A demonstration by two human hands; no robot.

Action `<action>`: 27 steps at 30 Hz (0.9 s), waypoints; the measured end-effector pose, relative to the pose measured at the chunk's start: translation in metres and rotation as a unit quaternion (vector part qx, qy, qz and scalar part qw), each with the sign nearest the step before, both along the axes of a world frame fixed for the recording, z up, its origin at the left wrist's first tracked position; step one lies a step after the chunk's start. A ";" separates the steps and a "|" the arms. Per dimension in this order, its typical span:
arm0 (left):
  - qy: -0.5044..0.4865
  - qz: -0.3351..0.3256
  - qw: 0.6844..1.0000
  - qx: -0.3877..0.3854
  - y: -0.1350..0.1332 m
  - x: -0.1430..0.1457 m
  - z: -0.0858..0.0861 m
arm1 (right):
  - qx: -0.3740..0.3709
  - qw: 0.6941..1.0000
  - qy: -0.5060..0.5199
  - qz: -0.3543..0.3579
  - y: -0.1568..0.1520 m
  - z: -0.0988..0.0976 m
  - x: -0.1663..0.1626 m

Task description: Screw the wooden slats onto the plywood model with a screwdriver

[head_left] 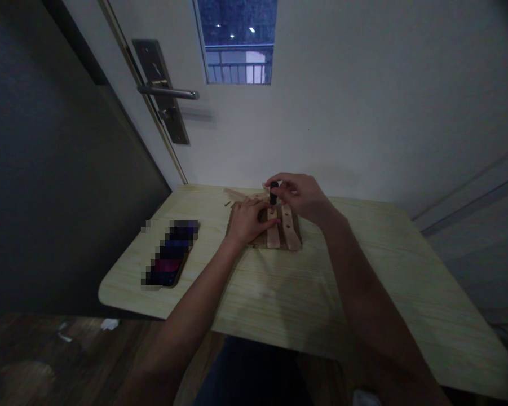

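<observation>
My right hand (302, 194) pinches a short black screwdriver handle (273, 192) between thumb and fingers, held nearly upright. Its lower end stands over the far part of a pale wooden strip (273, 239); the tip is too small to make out. My left hand (247, 220) lies on a brown board (260, 243) and holds the strip down, thumb laid across it and fingertips close to the screwdriver. Just to the right, a second wooden strip (288, 221) with dark holes rests on the same board, angled toward its near end.
A phone (171, 254), partly pixelated, lies at the left of the pale wooden table (363, 270). Thin wood pieces (234, 194) and a small dark screw-like piece (227, 203) lie behind the board. A white door with a metal handle (169, 92) rises behind the table.
</observation>
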State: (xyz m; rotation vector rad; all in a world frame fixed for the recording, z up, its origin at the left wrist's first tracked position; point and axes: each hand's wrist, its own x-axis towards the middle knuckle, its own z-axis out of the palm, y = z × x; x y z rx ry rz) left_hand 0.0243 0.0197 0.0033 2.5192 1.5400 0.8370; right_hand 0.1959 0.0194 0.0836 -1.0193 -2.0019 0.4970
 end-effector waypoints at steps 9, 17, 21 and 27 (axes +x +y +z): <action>0.004 0.005 1.000 -0.006 0.000 0.000 -0.001 | 0.029 0.999 0.006 -0.041 0.002 -0.001 -0.004; 0.004 0.006 1.000 0.000 0.000 0.000 -0.001 | 0.077 0.993 0.037 -0.083 0.005 -0.014 -0.012; 0.000 0.001 1.000 0.000 0.000 0.000 -0.001 | 0.079 0.995 0.020 -0.058 0.004 -0.012 -0.011; 0.001 0.000 1.000 -0.002 -0.001 0.000 -0.001 | 0.030 0.999 0.017 0.002 0.005 -0.006 -0.006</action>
